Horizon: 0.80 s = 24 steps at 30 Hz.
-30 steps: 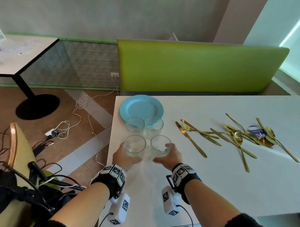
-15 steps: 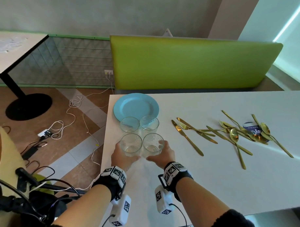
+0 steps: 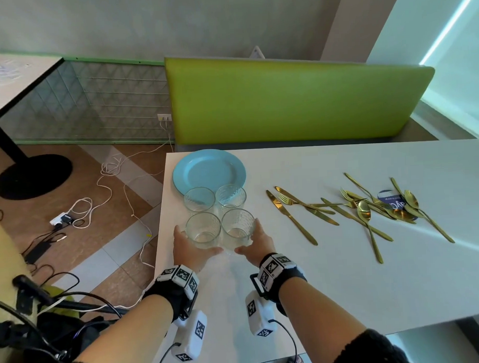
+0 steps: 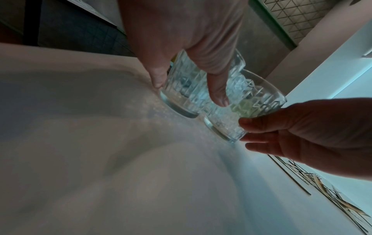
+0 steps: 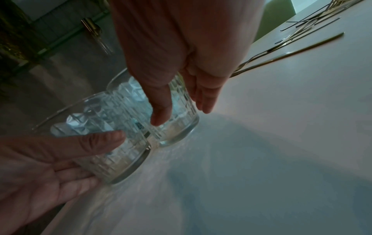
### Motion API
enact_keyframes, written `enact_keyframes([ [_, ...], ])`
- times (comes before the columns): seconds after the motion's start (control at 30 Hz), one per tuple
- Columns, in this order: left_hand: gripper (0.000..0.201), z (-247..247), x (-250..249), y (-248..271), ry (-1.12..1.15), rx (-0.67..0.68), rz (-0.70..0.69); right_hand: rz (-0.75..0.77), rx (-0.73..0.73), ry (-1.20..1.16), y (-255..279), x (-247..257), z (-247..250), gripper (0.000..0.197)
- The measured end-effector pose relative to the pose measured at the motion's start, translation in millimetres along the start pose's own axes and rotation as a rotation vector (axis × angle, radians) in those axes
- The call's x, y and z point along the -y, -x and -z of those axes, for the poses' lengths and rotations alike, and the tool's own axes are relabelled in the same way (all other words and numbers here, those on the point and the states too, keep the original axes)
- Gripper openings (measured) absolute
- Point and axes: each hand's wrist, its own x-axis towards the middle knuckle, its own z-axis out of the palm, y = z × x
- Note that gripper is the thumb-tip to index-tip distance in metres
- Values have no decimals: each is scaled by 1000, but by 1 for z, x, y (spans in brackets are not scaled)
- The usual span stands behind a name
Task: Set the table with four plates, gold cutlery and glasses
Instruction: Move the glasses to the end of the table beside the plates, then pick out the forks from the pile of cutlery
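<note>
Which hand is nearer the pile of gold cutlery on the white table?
Right. The right hand cups the near right patterned glass, on the side facing the gold cutlery. The left hand holds the near left glass, farther away.

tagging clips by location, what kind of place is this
Most likely a cafe or canteen dining area: a long green upholstered bench runs behind the white table, and a second pedestal table stands across the floor. Power strips and cables on the floor suggest a recording setup.
</note>
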Motion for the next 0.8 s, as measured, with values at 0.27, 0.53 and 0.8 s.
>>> enact_keyframes([
  [0.27,155,2,-25,20,23,-271,-396,-46,-44,87,3,2,30,86],
  [0.53,73,-32,-103,21,-68,-148,-602,-65,-123,241,12,-22,102,51],
  [0.8,36,-129,-158,27,-260,266,-439,-171,-194,266,-3,-75,192,39],
])
